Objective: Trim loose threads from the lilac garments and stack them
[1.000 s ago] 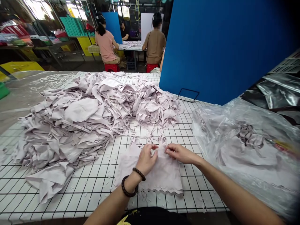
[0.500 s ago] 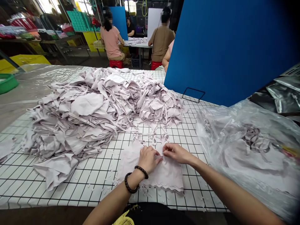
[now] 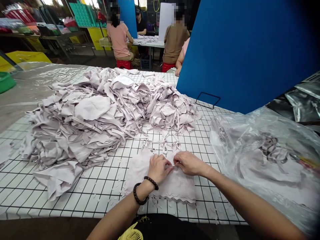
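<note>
A flat pale lilac garment [image 3: 175,185] with a scalloped hem lies on the gridded table [image 3: 100,193] in front of me. My left hand [image 3: 158,168], with two dark bead bracelets at the wrist, rests on its upper edge with fingers curled, pinching the fabric. My right hand [image 3: 188,163] pinches the same edge right beside it, fingertips almost touching the left. A big heap of the same lilac garments and straps [image 3: 100,113] fills the table to the left and behind.
A clear plastic bag [image 3: 265,160] holding more lilac pieces lies at the right. A tall blue board [image 3: 245,50] stands behind it. Small fabric scraps dot the grid. Other people sit on red stools [image 3: 123,64] at a far table. A green tub [image 3: 6,81] sits far left.
Both hands have drawn closer together on the garment's top edge, the left closing into a pinch. The view has shifted slightly, otherwise the heap and bag stay put.
</note>
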A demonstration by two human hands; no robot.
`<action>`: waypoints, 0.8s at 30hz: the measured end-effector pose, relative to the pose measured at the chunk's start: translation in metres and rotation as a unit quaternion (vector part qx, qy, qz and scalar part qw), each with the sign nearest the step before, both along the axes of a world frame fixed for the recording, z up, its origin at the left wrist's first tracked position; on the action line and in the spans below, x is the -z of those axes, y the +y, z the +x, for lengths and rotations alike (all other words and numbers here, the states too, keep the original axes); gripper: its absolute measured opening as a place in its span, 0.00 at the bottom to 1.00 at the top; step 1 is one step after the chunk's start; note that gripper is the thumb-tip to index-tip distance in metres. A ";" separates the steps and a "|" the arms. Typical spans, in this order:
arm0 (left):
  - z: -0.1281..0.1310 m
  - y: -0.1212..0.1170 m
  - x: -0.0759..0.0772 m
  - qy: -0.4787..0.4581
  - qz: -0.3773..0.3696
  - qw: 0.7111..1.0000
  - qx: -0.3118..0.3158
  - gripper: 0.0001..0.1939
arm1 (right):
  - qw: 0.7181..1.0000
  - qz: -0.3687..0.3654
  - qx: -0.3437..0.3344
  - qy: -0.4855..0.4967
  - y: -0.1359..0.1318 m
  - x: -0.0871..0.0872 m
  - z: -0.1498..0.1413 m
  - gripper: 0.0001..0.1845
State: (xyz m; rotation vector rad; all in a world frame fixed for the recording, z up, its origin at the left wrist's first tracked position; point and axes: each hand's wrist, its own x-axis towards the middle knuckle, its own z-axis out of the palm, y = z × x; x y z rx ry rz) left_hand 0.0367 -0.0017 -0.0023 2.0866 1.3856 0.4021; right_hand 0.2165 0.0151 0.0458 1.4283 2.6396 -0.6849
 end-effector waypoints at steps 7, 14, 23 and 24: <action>0.000 0.001 0.000 -0.002 0.006 1.000 0.006 0.09 | 1.000 0.008 -0.015 -0.026 0.002 -0.005 -0.005 0.07; 0.001 0.001 -0.002 0.005 0.003 1.000 0.016 0.09 | 0.997 0.014 -0.035 -0.066 0.006 -0.007 -0.013 0.05; 0.000 0.003 0.000 0.005 0.022 0.999 0.036 0.11 | 0.993 0.013 -0.079 -0.086 0.014 -0.008 -0.022 0.06; 0.000 0.004 0.000 0.007 0.021 0.999 0.037 0.12 | 0.994 0.009 -0.075 -0.076 0.014 -0.006 -0.022 0.05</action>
